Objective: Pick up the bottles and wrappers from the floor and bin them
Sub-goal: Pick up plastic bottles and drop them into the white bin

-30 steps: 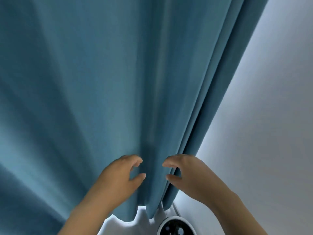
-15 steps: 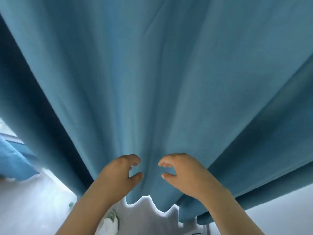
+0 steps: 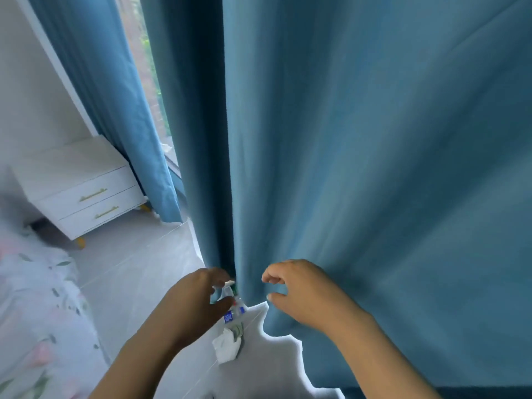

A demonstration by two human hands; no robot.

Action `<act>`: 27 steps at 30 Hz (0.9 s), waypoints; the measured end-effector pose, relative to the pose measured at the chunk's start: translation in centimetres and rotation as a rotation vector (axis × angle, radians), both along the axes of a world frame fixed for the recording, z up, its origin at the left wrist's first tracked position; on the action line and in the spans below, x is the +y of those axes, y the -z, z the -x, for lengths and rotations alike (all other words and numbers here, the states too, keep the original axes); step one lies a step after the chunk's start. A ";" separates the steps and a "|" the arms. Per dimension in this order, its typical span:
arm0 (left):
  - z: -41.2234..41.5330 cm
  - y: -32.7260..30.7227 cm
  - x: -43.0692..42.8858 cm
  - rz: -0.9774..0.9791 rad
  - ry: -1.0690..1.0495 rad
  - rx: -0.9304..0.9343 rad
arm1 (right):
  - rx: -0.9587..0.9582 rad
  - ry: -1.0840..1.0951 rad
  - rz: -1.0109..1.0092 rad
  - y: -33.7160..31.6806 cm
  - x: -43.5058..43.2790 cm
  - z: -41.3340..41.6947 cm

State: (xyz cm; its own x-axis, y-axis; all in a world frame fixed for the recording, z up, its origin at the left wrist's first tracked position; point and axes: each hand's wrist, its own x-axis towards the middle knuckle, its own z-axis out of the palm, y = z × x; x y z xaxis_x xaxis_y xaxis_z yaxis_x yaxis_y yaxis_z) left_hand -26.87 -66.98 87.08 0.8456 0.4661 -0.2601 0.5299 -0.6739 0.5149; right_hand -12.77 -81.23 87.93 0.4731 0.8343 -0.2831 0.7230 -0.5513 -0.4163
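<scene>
A clear plastic bottle (image 3: 233, 308) with a blue and red label lies on the grey floor at the foot of the blue curtain (image 3: 374, 168). Its upper part shows in the gap between the thumb and fingers of my left hand (image 3: 198, 300). That hand hovers over it with fingers curled and apart, and I see no grip on it. A crumpled white wrapper (image 3: 227, 345) lies just below the bottle. My right hand (image 3: 299, 292) is held in front of the curtain, fingers curled and apart, empty. No bin is in view.
A white nightstand (image 3: 83, 191) with two gold-handled drawers stands at the left by the wall. Floral bedding (image 3: 31, 306) fills the lower left. A second curtain panel (image 3: 121, 110) and a window strip are behind. Grey tiled floor (image 3: 135, 272) lies between bed and curtain.
The view has swung left off the curtain, bringing the floor, bottle, wrapper, nightstand and bed into sight. Both hands keep the same curled, empty pose.
</scene>
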 end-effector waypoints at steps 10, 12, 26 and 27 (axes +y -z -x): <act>3.8 2.8 4.0 0.067 -0.234 0.041 | 0.059 -0.157 0.063 3.8 6.6 0.2; 4.0 3.3 5.5 0.084 -0.256 0.042 | 0.066 -0.168 0.080 4.4 8.3 0.2; 3.4 13.4 17.3 0.174 -0.255 0.162 | 0.123 -0.200 0.251 14.3 20.3 0.0; 3.2 14.5 17.7 0.184 -0.258 0.178 | 0.127 -0.200 0.262 15.4 20.8 -0.3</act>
State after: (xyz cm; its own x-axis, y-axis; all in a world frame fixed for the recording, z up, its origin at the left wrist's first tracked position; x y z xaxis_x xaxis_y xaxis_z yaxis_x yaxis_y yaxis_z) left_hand -30.02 -49.27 72.57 0.6402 0.5902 -0.4918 0.7626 -0.4111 0.4995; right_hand -12.51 -60.47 72.52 0.2548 0.7980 -0.5461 0.7793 -0.5038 -0.3727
